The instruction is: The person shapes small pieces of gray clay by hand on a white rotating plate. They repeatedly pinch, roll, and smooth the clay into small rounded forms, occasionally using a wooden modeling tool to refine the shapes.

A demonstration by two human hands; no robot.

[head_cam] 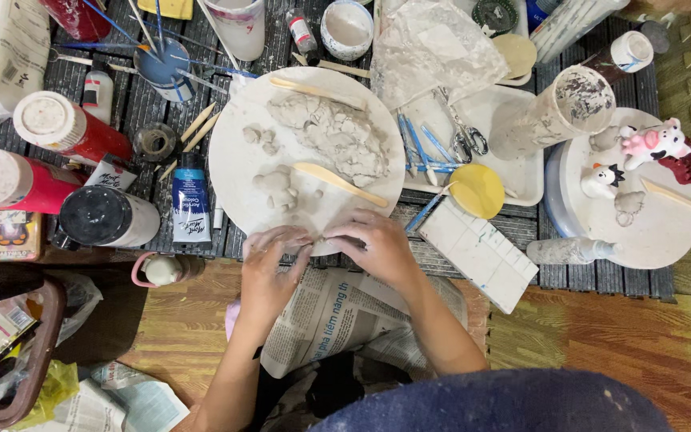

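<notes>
My left hand and my right hand meet at the near edge of a round white board, pinching a small piece of grey clay between their fingertips. On the board lie a large lump of grey clay, several small clay bits and two wooden modelling tools. A folded newspaper lies under my forearms.
Paint tubes, jars and brushes crowd the dark slatted mat at left. A white tray holds metal tools and a yellow sponge. At right a turntable carries small painted animal figures. A clay-smeared cup lies tilted. A bin stands lower left.
</notes>
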